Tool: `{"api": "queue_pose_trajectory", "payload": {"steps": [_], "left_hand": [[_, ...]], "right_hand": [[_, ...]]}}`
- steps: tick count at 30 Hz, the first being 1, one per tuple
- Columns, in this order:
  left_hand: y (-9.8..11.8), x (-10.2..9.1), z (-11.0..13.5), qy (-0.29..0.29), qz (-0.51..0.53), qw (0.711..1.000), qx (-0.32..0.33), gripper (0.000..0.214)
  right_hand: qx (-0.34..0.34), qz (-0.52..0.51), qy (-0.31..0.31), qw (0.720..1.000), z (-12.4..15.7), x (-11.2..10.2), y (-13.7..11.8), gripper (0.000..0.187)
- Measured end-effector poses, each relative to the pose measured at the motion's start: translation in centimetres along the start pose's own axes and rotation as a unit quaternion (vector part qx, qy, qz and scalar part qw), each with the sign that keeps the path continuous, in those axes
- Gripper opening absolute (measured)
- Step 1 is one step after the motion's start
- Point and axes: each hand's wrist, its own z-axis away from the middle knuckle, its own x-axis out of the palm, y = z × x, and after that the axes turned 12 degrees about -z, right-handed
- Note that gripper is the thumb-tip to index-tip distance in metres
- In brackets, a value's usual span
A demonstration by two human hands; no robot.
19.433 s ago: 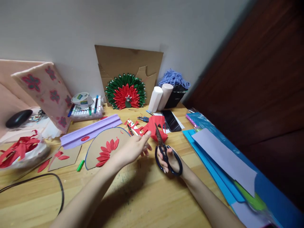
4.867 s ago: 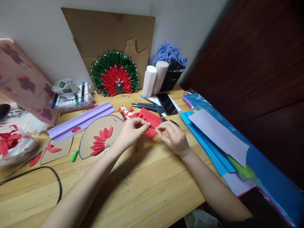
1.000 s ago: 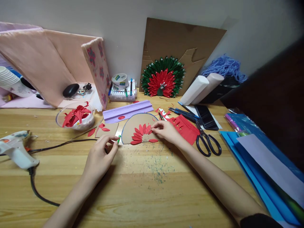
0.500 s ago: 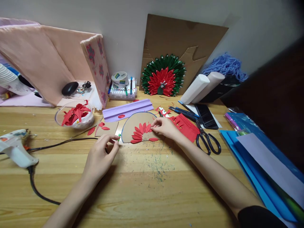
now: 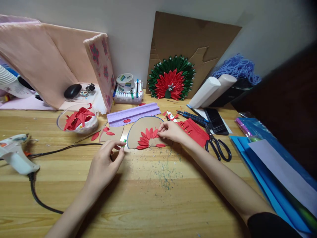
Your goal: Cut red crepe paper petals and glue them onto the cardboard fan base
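Note:
A rounded cardboard piece point(image 5: 136, 130) with a blue-marked edge lies at mid-table, bearing a fan of red paper petals point(image 5: 148, 136). At the right end of that fan, my right hand point(image 5: 170, 132) is closed in a pinch on a red petal point(image 5: 159, 131), its tip mostly hidden by the fingers. One more red petal point(image 5: 160, 145) lies flat just below. Left of the cardboard, my left hand point(image 5: 106, 160) is closed, thumb and forefinger around a small green-and-white object point(image 5: 124, 142) whose kind I cannot make out.
Scissors point(image 5: 218, 147), red crepe paper point(image 5: 194, 130) and a box cutter point(image 5: 190, 116) lie to the right. Purple crepe paper point(image 5: 133, 114) is behind the cardboard. A glue gun point(image 5: 18, 155) and a bowl point(image 5: 60, 124) of red scraps stand left. A green-and-red peacock point(image 5: 170, 79) stands behind.
The view has shifted very slightly. Both hands keep nearly the same positions, with the right fingers still at the petals.

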Motion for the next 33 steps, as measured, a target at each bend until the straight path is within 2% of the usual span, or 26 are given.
{"api": "queue_pose_trajectory", "payload": {"steps": [14, 17, 20, 22, 25, 28, 33], "left_hand": [[0.2, 0.4, 0.0, -0.021, 0.006, 1.0, 0.014, 0.015], [0.2, 0.4, 0.0, -0.022, 0.009, 1.0, 0.009, 0.016], [0.3, 0.3, 0.0, -0.024, 0.011, 1.0, 0.005, 0.015], [0.3, 0.3, 0.1, -0.026, 0.011, 1.0, 0.009, 0.014], [0.2, 0.4, 0.1, -0.031, 0.012, 0.999, 0.014, 0.014], [0.2, 0.4, 0.1, -0.036, 0.012, 0.999, 0.016, 0.013], [0.2, 0.5, 0.1, -0.039, 0.008, 0.999, 0.013, 0.013]], "right_hand": [[-0.022, -0.019, -0.006, 1.0, 0.6, 0.2, 0.2, 0.02], [-0.053, -0.017, 0.018, 0.998, 1.4, -0.3, 0.3, 0.02], [-0.13, 0.035, 0.026, 0.991, 2.5, -1.0, 0.5, 0.012], [-0.224, 0.114, 0.003, 0.968, 3.3, -1.4, 0.7, 0.007], [-0.356, 0.22, -0.057, 0.907, 4.2, -1.7, 1.3, 0.016], [-0.409, 0.271, -0.081, 0.867, 4.3, -1.5, 2.5, 0.025], [-0.449, 0.328, -0.057, 0.829, 3.8, -1.0, 4.0, 0.032]]}}
